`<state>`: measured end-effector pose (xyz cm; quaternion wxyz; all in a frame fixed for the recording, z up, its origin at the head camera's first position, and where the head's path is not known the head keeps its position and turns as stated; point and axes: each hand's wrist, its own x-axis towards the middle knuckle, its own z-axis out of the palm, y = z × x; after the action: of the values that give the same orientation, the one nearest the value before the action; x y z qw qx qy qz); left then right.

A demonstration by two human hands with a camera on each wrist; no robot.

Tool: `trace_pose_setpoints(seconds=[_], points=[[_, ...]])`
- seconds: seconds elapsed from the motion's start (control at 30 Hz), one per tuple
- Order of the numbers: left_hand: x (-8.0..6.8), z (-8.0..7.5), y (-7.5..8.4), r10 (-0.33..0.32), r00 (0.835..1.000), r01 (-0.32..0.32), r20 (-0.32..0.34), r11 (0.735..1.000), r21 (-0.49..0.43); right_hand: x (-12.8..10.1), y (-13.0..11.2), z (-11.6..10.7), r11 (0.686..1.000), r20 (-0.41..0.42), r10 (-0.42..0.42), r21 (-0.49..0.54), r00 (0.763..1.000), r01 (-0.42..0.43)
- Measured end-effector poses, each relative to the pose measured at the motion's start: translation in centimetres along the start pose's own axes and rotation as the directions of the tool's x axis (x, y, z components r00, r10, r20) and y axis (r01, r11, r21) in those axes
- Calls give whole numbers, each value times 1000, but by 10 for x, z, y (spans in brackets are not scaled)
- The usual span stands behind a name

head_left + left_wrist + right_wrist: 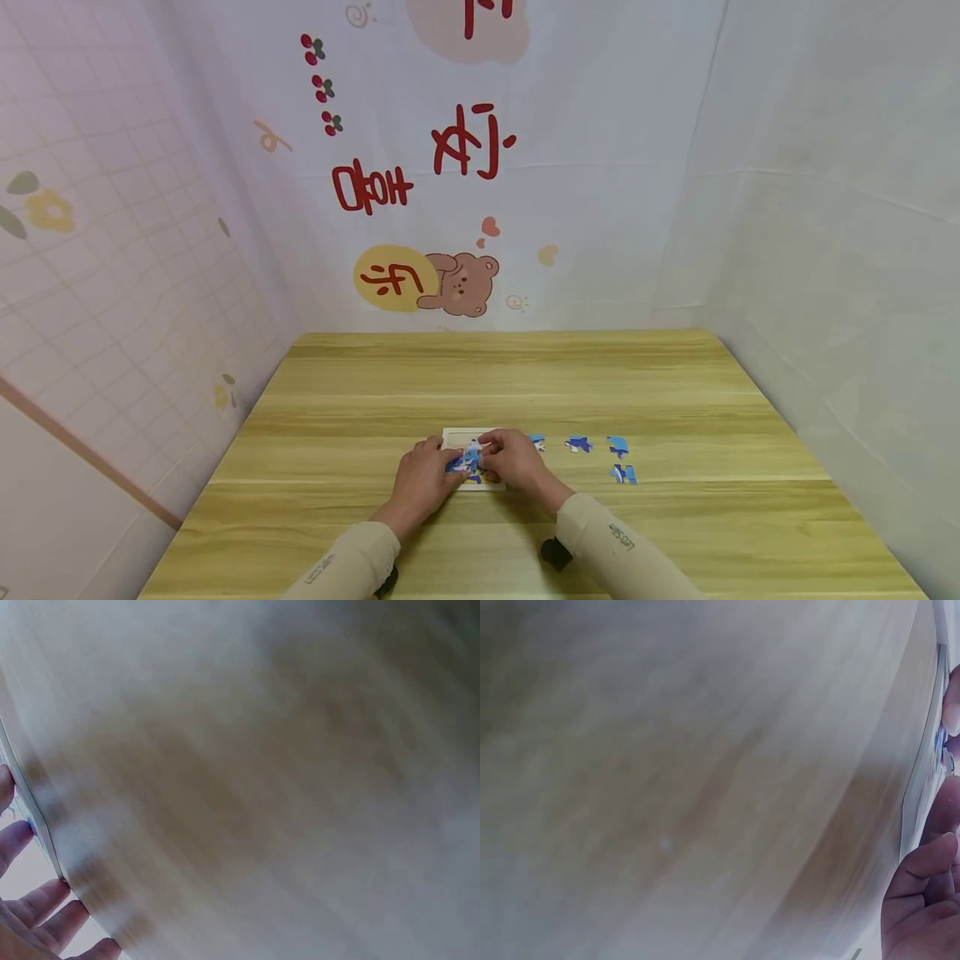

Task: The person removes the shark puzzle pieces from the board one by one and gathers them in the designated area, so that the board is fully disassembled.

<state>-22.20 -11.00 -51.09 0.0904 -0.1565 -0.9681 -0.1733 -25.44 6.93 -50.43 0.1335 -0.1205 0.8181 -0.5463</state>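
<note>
Both hands, left hand (422, 478) and right hand (512, 461), on puzzle board (459, 435); fingers seemingly pinching blue piece (469, 460); four loose pieces (579, 444) right of board.

The desk (675, 392) is pale yellow-brown wood with long streaked grain; the puzzle tray (459, 434) between the left hand (423, 482) and right hand (510, 461) is cream-white, its picture blue with touches of yellow; the loose pieces (579, 444) just right of the right hand are blue and white; both sleeves (622, 550) are beige; the backdrop (600, 167) behind is white with red lettering and a brown bear.
</note>
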Motion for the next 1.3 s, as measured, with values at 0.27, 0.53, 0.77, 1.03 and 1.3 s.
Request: trace_pose_setpoints(seconds=[0.27, 0.53, 0.77, 1.03, 1.3], points=[[0, 1, 0, -13, 1000, 13, 6, 1000, -2, -5, 4, -7, 1000, 0, 4, -7, 1000, -4], [0, 2, 0, -24, 1000, 24, 17, 1000, -8, -16, 8, -19, 999, 23, -30, -27, 999, 30], [-1, 1, 1, -30, 999, 30, 18, 999, -11, -28, 14, -35, 999, 32, -41, -32, 999, 42], [-2, 3, 1, -40, 999, 40, 9, 999, 10, -42, 24, -56, 998, 45, -57, -21, 997, 58], [-2, 3, 4, -36, 999, 36, 10, 999, 2, -61, 36, -84, 999, 40, -46, -16, 998, 46]])
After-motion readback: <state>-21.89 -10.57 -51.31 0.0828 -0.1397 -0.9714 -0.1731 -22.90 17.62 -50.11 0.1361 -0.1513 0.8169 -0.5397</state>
